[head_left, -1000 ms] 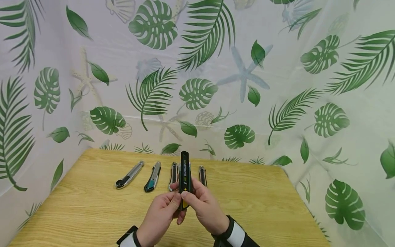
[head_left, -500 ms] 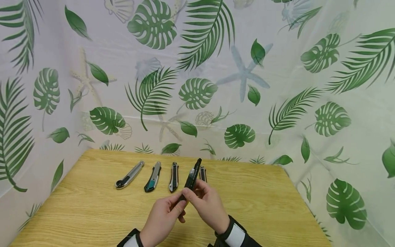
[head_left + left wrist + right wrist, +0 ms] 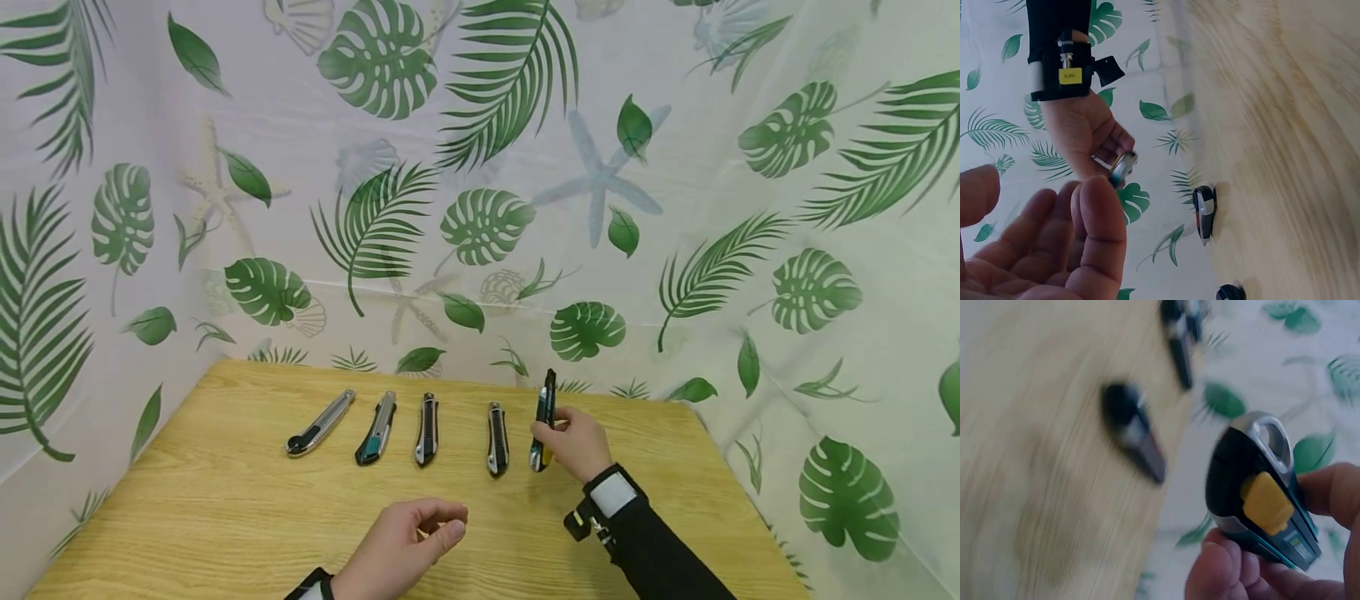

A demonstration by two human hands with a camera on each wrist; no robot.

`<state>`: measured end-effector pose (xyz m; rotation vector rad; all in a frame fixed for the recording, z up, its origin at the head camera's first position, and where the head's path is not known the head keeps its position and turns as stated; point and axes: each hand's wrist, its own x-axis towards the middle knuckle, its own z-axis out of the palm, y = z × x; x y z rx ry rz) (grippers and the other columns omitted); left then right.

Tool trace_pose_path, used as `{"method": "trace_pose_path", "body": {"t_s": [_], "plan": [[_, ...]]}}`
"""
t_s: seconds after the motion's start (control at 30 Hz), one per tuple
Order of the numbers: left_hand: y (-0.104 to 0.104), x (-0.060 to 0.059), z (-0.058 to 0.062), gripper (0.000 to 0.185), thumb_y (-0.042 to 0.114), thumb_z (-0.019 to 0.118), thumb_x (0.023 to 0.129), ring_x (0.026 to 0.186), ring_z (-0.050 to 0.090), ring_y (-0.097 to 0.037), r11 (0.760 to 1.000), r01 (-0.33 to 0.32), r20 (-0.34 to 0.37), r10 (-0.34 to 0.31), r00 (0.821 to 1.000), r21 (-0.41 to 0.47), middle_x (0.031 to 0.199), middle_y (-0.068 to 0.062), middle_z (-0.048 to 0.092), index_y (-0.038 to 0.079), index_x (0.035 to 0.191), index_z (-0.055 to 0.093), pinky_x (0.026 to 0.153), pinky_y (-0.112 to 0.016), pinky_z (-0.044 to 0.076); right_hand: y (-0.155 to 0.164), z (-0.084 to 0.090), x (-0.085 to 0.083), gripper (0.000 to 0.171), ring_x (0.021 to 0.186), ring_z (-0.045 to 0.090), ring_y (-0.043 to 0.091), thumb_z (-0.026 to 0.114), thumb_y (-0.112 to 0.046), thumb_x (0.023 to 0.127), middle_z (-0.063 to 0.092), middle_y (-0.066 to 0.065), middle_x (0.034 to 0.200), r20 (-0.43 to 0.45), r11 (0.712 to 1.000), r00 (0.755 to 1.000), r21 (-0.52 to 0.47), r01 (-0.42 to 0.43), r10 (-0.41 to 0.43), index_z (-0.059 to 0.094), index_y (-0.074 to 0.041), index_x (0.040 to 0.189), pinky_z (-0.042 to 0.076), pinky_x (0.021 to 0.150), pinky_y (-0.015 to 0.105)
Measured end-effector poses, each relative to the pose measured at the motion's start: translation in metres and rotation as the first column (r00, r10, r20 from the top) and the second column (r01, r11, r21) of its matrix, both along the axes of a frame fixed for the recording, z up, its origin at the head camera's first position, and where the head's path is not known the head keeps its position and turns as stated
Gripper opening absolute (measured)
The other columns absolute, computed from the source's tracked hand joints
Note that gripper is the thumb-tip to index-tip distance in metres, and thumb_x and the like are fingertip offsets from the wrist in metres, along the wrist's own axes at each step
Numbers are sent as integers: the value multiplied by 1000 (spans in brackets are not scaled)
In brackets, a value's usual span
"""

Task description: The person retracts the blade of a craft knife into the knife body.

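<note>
My right hand (image 3: 577, 443) pinches a black utility knife (image 3: 543, 421) between thumb and fingers, close over the right part of the table. In the right wrist view this utility knife (image 3: 1254, 487) shows a yellow slider and a silver loop at its butt end. My left hand (image 3: 408, 542) is held over the front of the table, fingers loosely bent, with nothing in it. Just left of the held one lies a black and silver utility knife (image 3: 497, 439). The left wrist view shows my left fingers (image 3: 1100, 231) bent and the right hand (image 3: 1088, 131) beyond them.
Further left on the wooden table (image 3: 225, 517) lie a black and silver utility knife (image 3: 426, 429), a teal and grey one (image 3: 377, 429) and a slim silver one (image 3: 321, 423). A leaf-patterned curtain (image 3: 480, 150) hangs behind the table and at both sides.
My left hand has let go of the utility knife and dropped back toward the front. My right hand has carried the knife to the right, past the rightmost one on the table.
</note>
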<state>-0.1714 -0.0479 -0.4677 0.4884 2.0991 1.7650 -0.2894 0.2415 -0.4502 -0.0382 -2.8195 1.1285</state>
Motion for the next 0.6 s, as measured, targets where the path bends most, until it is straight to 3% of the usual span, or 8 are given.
{"method": "trace_pose_path", "body": {"t_s": [0.17, 0.3, 0.43, 0.6], "plan": [[0, 1, -6, 34, 35, 62, 103, 95, 62, -20, 997, 73, -11, -73, 997, -19, 114, -4, 71, 11, 125, 71, 75, -34, 51, 27, -16, -23, 31, 55, 54, 18, 68, -30, 90, 63, 5, 63, 57, 970, 998, 244, 9, -23, 72, 0, 85, 39, 49, 29], [0, -2, -12, 38, 35, 60, 104, 92, 64, -17, 985, 167, -25, -168, 985, -43, 115, -1, 71, 6, 127, 69, 75, -33, 53, 40, -30, -36, 38, 43, 42, 15, 69, -30, 88, 48, 0, 49, 104, 929, 993, 369, 19, -62, 60, -8, 58, 31, 43, 26], [-1, -11, -33, 43, 37, 59, 105, 97, 66, -15, 964, 258, -19, -260, 966, -63, 115, 1, 71, 3, 131, 66, 79, -35, 53, 47, -41, -43, 44, 40, 38, 13, 70, -30, 86, 40, -3, 45, 142, 895, 984, 446, 35, -109, 50, -13, 51, 29, 41, 25], [0, -31, -85, 41, 45, 61, 102, 94, 66, -12, 952, 304, -5, -304, 953, -38, 113, 8, 71, 18, 131, 68, 77, -30, 53, 46, -49, -47, 45, 40, 38, 13, 71, -31, 85, 40, -3, 44, 142, 861, 983, 508, 32, -120, 50, -12, 49, 29, 41, 26]]}}
